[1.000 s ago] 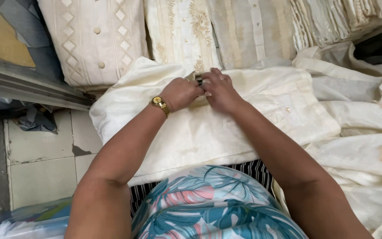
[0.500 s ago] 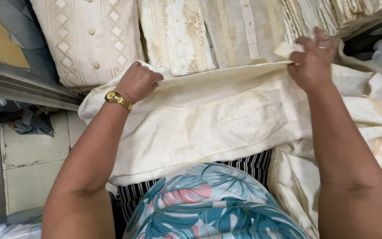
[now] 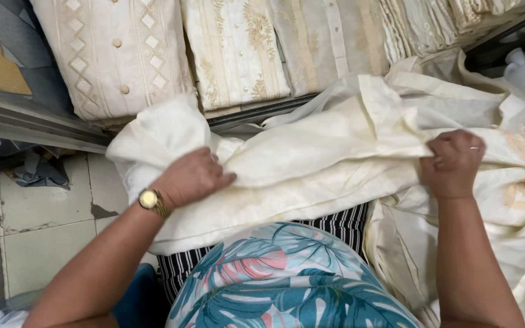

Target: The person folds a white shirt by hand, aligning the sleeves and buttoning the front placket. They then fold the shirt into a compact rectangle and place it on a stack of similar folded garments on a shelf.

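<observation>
A cream garment (image 3: 311, 164) of thin cloth lies stretched across my lap, bunched into folds. My left hand (image 3: 192, 177), with a gold watch on its wrist, grips the cloth near its left end. My right hand (image 3: 454, 163), wearing a ring, is closed on a fold of the same garment at the right. The two hands are far apart, with the cloth pulled between them.
Folded cream embroidered shirts (image 3: 232, 48) stand in a row on a shelf in front of me. More loose cream cloth (image 3: 518, 200) is heaped at the right. A tiled floor (image 3: 44, 225) shows at the left, below a metal rail (image 3: 31, 124).
My hands started together at the middle of the garment, spread apart to its ends, then came down and toward me, folding the cloth over.
</observation>
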